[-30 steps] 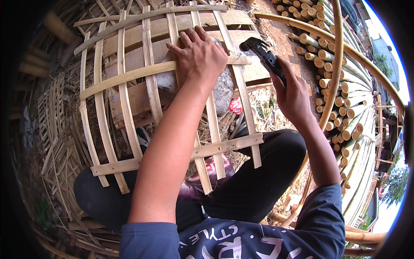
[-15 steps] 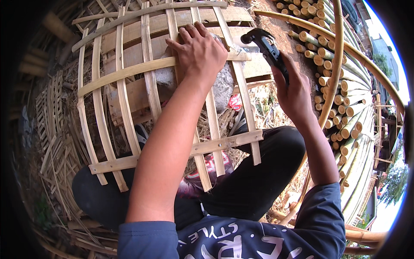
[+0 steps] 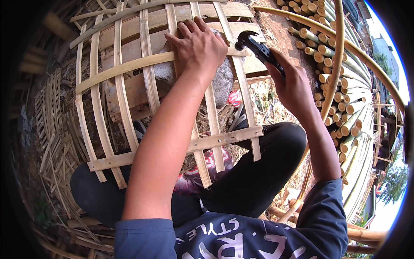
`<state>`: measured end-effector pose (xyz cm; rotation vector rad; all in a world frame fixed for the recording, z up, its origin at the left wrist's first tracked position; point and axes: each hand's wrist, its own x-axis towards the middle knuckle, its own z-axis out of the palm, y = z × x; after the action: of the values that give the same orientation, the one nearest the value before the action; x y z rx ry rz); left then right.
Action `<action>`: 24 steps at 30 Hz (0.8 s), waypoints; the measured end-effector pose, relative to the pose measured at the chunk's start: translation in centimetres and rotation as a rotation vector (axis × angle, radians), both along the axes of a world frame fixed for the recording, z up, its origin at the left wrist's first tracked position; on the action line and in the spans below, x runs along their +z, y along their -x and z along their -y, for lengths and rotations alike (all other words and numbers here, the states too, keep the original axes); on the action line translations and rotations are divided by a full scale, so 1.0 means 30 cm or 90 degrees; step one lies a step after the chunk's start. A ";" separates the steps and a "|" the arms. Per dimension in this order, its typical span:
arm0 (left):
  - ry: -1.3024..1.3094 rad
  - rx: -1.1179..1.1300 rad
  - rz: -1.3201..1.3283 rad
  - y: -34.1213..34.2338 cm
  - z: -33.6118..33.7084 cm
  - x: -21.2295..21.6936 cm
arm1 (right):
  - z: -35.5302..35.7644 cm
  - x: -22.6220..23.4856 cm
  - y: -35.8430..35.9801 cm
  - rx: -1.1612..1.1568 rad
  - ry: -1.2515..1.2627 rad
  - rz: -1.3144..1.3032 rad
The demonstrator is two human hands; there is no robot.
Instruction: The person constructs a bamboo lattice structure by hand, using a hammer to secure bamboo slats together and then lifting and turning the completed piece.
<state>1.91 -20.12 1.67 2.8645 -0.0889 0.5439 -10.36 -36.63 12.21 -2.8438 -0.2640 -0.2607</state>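
Where cut bamboo poles point(image 3: 351, 103) flank straw-littered ground point(image 3: 268, 105), one split-bamboo lattice point(image 3: 125, 67) lies over a rock point(image 3: 223, 84), beneath the spread left hand point(image 3: 200, 47); right hand point(image 3: 291, 82) wraps a claw hammer point(image 3: 260, 50) near the lattice's edge.

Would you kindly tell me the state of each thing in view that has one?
Left hand, laid over the slatted panel
Right hand, closed around the hammer
Hammer, held, head near the panel's right side; contact unclear
Slatted panel, lying partly over the stone
Stone, partly hidden
Bamboo poles, stacked, cut ends showing
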 end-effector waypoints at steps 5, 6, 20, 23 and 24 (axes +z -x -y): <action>-0.014 -0.010 -0.016 0.005 -0.005 0.013 | 0.007 -0.026 0.023 0.020 0.012 0.165; -0.014 -0.010 -0.016 0.005 -0.003 0.006 | 0.010 -0.017 0.008 -0.010 0.023 0.031; 0.014 -0.022 -0.027 -0.002 -0.006 0.005 | 0.016 -0.031 0.014 0.047 0.029 0.082; 0.023 -0.015 -0.011 -0.008 -0.009 0.006 | -0.004 -0.044 0.021 0.028 -0.115 0.307; 0.031 -0.020 -0.011 -0.013 -0.002 0.011 | -0.008 -0.038 0.019 -0.003 -0.135 0.262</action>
<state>2.30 -20.05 2.00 2.8143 -0.1160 0.5088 -10.92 -36.39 11.07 -2.5588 -0.2901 -0.8245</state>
